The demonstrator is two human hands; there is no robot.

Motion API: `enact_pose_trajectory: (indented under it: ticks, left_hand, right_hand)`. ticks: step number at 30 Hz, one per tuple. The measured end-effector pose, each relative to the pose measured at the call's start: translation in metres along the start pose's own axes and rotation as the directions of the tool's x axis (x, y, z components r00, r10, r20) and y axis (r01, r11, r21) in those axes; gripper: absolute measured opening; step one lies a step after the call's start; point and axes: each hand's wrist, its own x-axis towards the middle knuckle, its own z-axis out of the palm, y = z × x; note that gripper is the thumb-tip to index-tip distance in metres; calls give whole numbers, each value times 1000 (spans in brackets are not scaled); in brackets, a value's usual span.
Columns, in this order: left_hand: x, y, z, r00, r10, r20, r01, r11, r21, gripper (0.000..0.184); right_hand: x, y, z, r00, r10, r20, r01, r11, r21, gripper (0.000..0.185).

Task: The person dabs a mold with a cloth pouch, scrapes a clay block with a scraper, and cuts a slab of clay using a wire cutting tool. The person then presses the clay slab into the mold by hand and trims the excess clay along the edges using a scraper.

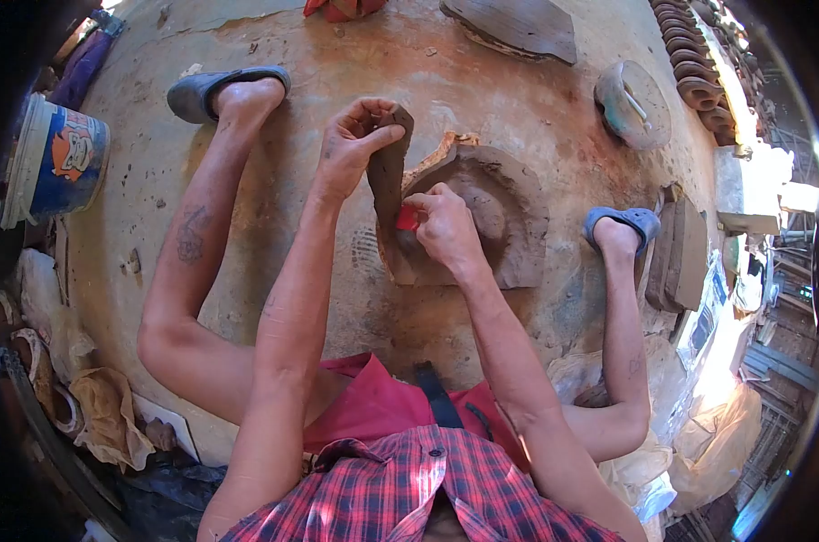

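My left hand (pixel 348 149) pinches the upper end of a dark clay strip (pixel 387 172), which hangs down at the left side of a clay mold (pixel 518 257). Closed around a small red scraper (pixel 408 219), my right hand (pixel 446 226) holds it against or close by the strip's lower part. The mold is a brown clay slab with a raised ring and a rounded mound in its middle. Orange, crumbly material lines its upper left edge. My right hand covers part of the mold's left side.
A blue and white bucket (pixel 66 163) lies at the left. Clay slabs (pixel 680 248) stand by my right foot, and another slab (pixel 518 25) lies at the top. A round grey basin (pixel 632 106) is at upper right. Stacked curved clay pieces (pixel 689 54) line the far right.
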Motion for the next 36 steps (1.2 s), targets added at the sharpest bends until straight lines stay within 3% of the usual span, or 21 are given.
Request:
enact_pose_trajectory:
  ticks: [5, 9, 19, 23, 25, 27, 29, 30, 32, 33, 34, 36]
  left_hand:
    - [-6, 4, -6, 997, 41, -68, -48, 992, -116, 34]
    - [-13, 11, -11, 985, 97, -144, -122, 976, -179, 35]
    - [-27, 17, -18, 966, 161, -203, -207, 951, -229, 34]
    - [-36, 28, -14, 966, 185, -179, -228, 938, -260, 34]
    - [-40, 57, 3, 972, 228, -58, -235, 951, -199, 34]
    - [-49, 86, 35, 976, 215, -18, -216, 966, -140, 35]
    - [-51, 113, 87, 965, 155, 211, -186, 973, 137, 35]
    - [-51, 127, 120, 932, 170, 321, -257, 933, 253, 37]
    - [-48, 148, 181, 821, 193, 537, -454, 791, 410, 42]
    - [-43, 156, 203, 741, 200, 641, -571, 691, 444, 44]
    - [-40, 163, 223, 735, 202, 647, -575, 691, 438, 44]
    - [-34, 168, 251, 656, 152, 740, -433, 878, 203, 52]
  right_hand:
    - [-14, 2, -3, 989, -127, 69, 130, 990, -47, 35]
    - [-24, 2, -14, 965, -98, 242, 117, 991, -66, 36]
    - [-65, 19, -28, 927, -161, 338, 209, 971, -113, 37]
    - [-103, 37, -44, 911, -97, 402, 176, 971, -164, 29]
    - [-112, 48, -64, 904, -65, 423, 174, 959, -225, 27]
    - [-117, 45, -93, 997, -57, 60, 59, 998, -32, 24]
    - [-113, 15, -125, 980, -165, -113, 189, 949, 251, 26]
    - [-110, -1, -135, 978, -168, -122, 195, 948, 252, 26]
    - [-107, -30, -149, 896, -352, -273, 414, 883, 220, 21]
    - [-108, -40, -158, 854, -408, -322, 482, 854, 197, 20]
    - [-111, -46, -168, 839, -351, -416, 459, 867, 193, 17]
    - [-116, -48, -188, 786, -223, -577, 454, 841, 294, 11]
